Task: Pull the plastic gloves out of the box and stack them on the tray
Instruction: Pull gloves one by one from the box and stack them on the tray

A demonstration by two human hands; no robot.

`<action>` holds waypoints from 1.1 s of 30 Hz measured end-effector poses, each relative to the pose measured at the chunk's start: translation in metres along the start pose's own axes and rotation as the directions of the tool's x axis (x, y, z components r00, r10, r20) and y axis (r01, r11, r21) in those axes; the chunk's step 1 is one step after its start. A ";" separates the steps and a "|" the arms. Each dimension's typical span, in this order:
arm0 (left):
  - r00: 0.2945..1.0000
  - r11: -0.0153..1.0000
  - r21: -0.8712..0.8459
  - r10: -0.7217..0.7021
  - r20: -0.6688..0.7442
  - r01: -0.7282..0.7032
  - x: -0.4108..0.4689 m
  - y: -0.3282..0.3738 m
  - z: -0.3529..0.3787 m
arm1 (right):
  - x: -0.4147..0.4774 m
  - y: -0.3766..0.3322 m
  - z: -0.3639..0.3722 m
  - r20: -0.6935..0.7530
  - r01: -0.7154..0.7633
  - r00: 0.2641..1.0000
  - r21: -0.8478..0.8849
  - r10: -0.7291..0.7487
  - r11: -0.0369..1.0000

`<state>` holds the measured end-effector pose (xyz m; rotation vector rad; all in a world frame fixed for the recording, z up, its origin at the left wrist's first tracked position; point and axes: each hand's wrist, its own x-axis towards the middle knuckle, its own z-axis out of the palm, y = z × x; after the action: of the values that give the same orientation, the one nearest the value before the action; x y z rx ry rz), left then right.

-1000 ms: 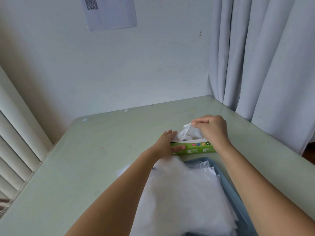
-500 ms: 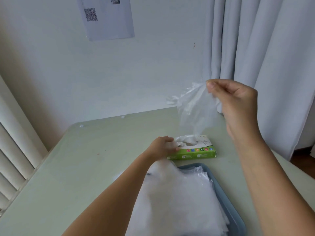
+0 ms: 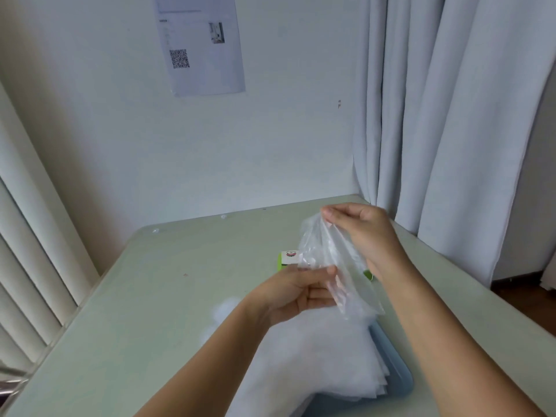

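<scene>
clear plastic glove point(image 3: 332, 260) held up between both hands, over the stack
the right hand point(image 3: 365, 233) pinches the glove's top edge; the left hand point(image 3: 293, 293) grips its lower part, fingers curled round the film. beneath, a thick stack of gloves point(image 3: 316, 362) already lies on the blue tray point(image 3: 398, 385), spilling past its left rim onto the table point(image 3: 135, 311). the green box point(image 3: 285, 261) sits just behind, mostly hidden, so what remains inside cannot be told. the job looks well along; this glove is not yet laid down.
</scene>
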<state>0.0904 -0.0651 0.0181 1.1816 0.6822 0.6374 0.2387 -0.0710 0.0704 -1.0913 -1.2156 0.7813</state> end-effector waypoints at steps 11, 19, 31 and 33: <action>0.975 0.799 -0.567 0.107 -0.194 -0.200 -0.028 0.000 -0.001 | -0.038 0.019 -0.011 0.211 -0.629 0.777 0.251 0.593 0.735; 0.972 0.741 -0.630 0.211 -0.107 -0.230 -0.067 -0.009 -0.021 | -0.056 0.018 0.012 0.342 -0.385 0.896 0.279 0.284 0.880; 0.991 0.944 -0.311 0.127 0.033 -0.110 -0.121 -0.008 -0.052 | -0.078 0.011 -0.020 0.755 -0.551 0.545 -0.004 0.363 0.835; 0.993 0.982 -0.144 0.116 -0.027 -0.119 -0.123 -0.006 -0.046 | -0.082 0.004 -0.024 0.768 -0.482 0.523 -0.091 0.369 0.872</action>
<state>-0.0231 -0.1318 0.0188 1.0872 0.5742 0.7856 0.2451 -0.1508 0.0396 -0.9662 -1.5743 1.8440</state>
